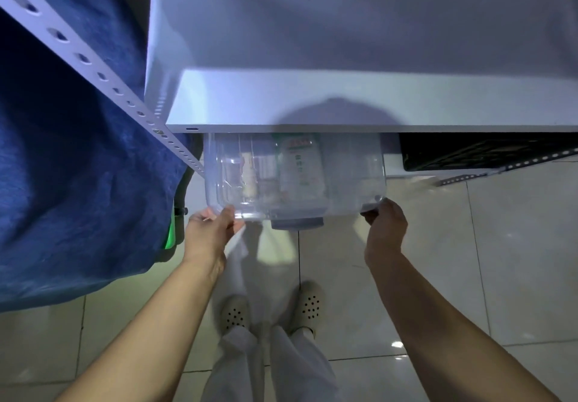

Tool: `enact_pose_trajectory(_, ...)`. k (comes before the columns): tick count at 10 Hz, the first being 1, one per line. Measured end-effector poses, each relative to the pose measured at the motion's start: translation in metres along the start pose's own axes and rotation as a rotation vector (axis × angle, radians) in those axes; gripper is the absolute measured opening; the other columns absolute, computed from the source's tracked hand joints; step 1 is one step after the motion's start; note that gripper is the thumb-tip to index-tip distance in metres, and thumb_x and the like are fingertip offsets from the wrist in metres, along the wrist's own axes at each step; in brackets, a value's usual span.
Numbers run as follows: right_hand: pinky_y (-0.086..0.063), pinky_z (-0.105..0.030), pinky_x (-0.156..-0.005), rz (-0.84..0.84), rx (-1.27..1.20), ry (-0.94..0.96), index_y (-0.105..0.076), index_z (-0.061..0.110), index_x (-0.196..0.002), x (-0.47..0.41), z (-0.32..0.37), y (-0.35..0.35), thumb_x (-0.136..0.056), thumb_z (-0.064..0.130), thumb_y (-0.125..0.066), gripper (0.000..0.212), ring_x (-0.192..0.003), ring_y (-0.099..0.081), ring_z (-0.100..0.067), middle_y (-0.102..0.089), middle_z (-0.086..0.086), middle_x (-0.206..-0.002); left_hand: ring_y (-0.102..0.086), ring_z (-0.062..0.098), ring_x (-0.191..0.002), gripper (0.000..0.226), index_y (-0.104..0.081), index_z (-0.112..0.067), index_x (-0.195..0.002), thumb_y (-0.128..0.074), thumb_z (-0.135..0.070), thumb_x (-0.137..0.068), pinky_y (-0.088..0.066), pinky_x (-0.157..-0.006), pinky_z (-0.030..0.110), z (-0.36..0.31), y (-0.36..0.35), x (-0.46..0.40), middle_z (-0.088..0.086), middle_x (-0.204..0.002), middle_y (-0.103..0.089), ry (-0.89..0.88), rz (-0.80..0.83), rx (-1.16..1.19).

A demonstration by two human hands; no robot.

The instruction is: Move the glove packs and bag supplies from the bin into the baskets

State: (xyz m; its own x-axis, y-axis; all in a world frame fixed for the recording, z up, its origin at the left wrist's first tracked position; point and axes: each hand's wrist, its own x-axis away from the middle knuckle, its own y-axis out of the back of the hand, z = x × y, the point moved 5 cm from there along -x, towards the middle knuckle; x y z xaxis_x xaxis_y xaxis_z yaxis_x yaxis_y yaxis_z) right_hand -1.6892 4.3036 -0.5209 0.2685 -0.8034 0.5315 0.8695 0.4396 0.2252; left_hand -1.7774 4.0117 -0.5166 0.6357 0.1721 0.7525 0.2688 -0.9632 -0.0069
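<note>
Tile floor [469,261] under white shelf [344,101], clear bin [294,179] beneath.

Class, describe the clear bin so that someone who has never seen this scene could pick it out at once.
Start at the white shelf that fills the top of the view. Just under its front edge sits the clear bin, with the left hand and right hand gripping its near corners. Unlike the black crate to its right, it is see-through, and packs show inside.

White shelf [312,101] stands bare above a clear bin [294,176] and black basket [469,151]
</note>
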Motion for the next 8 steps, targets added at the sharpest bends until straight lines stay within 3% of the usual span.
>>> enact_pose_trajectory(1, -0.039, -0.022, -0.059, 0.148, 0.033, -0.021, -0.054, 0.014, -0.067, -0.008, 0.015, -0.025, -0.076, -0.001, -0.057, 0.018, -0.057, -0.045, -0.011, -0.049, -0.001, -0.064, -0.063, 0.015, -0.064, 0.004, -0.058, -0.005, -0.089, -0.06, -0.008, -0.088, -0.059, -0.07, 0.03, -0.015, -0.015, -0.014, 0.009, -0.076, -0.063, 0.058, -0.065, 0.212)
enact_pose_trajectory(2, -0.043, -0.022, -0.064, 0.217, -0.071, -0.066, -0.055, 0.016, -0.07, -0.018, 0.028, -0.047, -0.076, -0.005, -0.061, 0.023, -0.061, -0.049, -0.012, -0.051, -0.002, -0.066, -0.063, 0.019, -0.074, 0.004, -0.06, -0.004, -0.084, -0.059, -0.005, -0.088, -0.057, -0.074, 0.031, -0.029, -0.031, -0.028, 0.011, -0.08, -0.064, 0.083, -0.05, 0.36)
enact_pose_trajectory(3, -0.048, -0.021, -0.067, 0.233, -0.15, -0.064, -0.053, 0.014, -0.074, -0.031, 0.036, -0.064, -0.078, -0.005, -0.063, 0.022, -0.063, -0.053, -0.013, -0.052, -0.006, -0.073, -0.061, 0.016, -0.072, 0.016, -0.056, -0.005, -0.077, -0.055, 0.007, -0.087, -0.056, -0.072, 0.025, -0.04, -0.043, -0.041, 0.007, -0.072, -0.063, 0.038, -0.004, 0.386)
enact_pose_trajectory(4, -0.05, -0.022, -0.073, 0.213, -0.137, -0.06, -0.055, 0.014, -0.073, -0.038, 0.038, -0.071, -0.08, -0.003, -0.063, 0.02, -0.063, -0.055, -0.012, -0.054, -0.003, -0.07, -0.062, 0.015, -0.074, 0.016, -0.057, -0.006, -0.079, -0.056, 0.008, -0.086, -0.055, -0.078, 0.025, -0.042, -0.05, -0.048, 0.007, -0.081, -0.061, 0.036, -0.04, 0.354)
enact_pose_trajectory(5, -0.051, -0.019, -0.073, 0.208, -0.128, -0.025, -0.058, 0.016, -0.085, -0.04, 0.039, -0.074, -0.084, 0.002, -0.063, 0.015, -0.066, -0.059, -0.009, -0.06, 0.0, -0.073, -0.063, 0.013, -0.069, 0.014, -0.06, -0.008, -0.08, -0.058, 0.005, -0.086, -0.056, -0.077, 0.025, -0.046, -0.057, -0.049, 0.006, -0.079, -0.062, 0.02, -0.078, 0.321)
enact_pose_trajectory(6, -0.05, -0.018, -0.068, 0.214, -0.031, -0.005, -0.059, 0.007, -0.101, -0.042, 0.039, -0.067, -0.086, 0.006, -0.062, 0.015, -0.064, -0.059, -0.008, -0.062, -0.002, -0.074, -0.064, 0.014, -0.068, 0.007, -0.061, -0.006, -0.087, -0.061, 0.001, -0.085, -0.057, -0.066, 0.02, -0.046, -0.055, -0.041, 0.007, -0.082, -0.064, 0.066, -0.141, 0.274)
enact_pose_trajectory(7, -0.046, -0.021, -0.065, 0.265, 0.135, -0.041, -0.06, 0.005, -0.104, -0.036, 0.041, -0.048, -0.085, -0.001, -0.058, 0.02, -0.063, -0.056, -0.011, -0.061, -0.006, -0.075, -0.06, 0.015, -0.066, 0.013, -0.057, -0.004, -0.099, -0.057, 0.002, -0.086, -0.056, -0.058, 0.019, -0.045, -0.054, -0.019, 0.009, -0.079, -0.061, 0.124, -0.178, 0.123)
enact_pose_trajectory(8, -0.044, -0.017, -0.054, 0.321, 0.253, -0.018, -0.061, 0.011, -0.09, -0.019, 0.055, -0.018, -0.084, -0.003, -0.055, 0.017, -0.06, -0.053, -0.013, -0.059, -0.007, -0.072, -0.055, 0.016, -0.065, 0.014, -0.053, -0.006, -0.083, -0.05, 0.007, -0.087, -0.053, -0.064, 0.024, -0.05, -0.059, 0.018, 0.008, -0.074, -0.055, 0.053, -0.108, -0.091)
